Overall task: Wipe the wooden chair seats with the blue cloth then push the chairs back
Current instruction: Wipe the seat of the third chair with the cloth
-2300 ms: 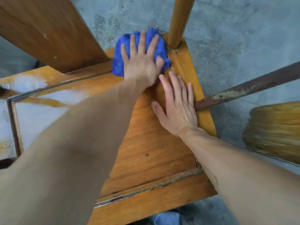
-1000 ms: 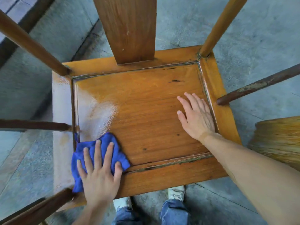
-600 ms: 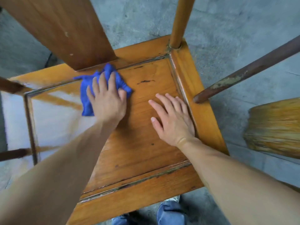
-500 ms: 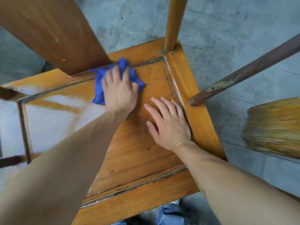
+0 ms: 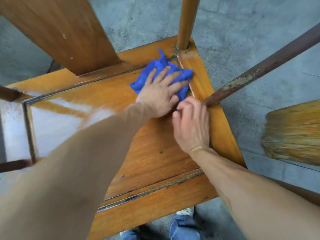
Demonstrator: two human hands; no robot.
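Note:
The wooden chair seat (image 5: 152, 153) fills the middle of the head view, orange-brown with a raised frame. A crumpled blue cloth (image 5: 161, 66) lies in the seat's far right corner, by the round back post (image 5: 186, 23). My left hand (image 5: 161, 96) presses flat on the cloth with fingers spread. My right hand (image 5: 192, 125) rests on the seat just behind it, fingers curled under, beside the right frame rail. The left part of the seat shines with glare.
A broad back slat (image 5: 69, 32) rises at the upper left. A dark, worn armrest rod (image 5: 259, 70) slants up to the right. Straw broom bristles (image 5: 292, 132) lie on the grey concrete floor (image 5: 242, 23) at right. My shoes and jeans (image 5: 183, 229) show below the seat.
My left hand has slid the blue cloth rightward along the back of the seat into the far right corner. My right hand's fingers have curled in from flat.

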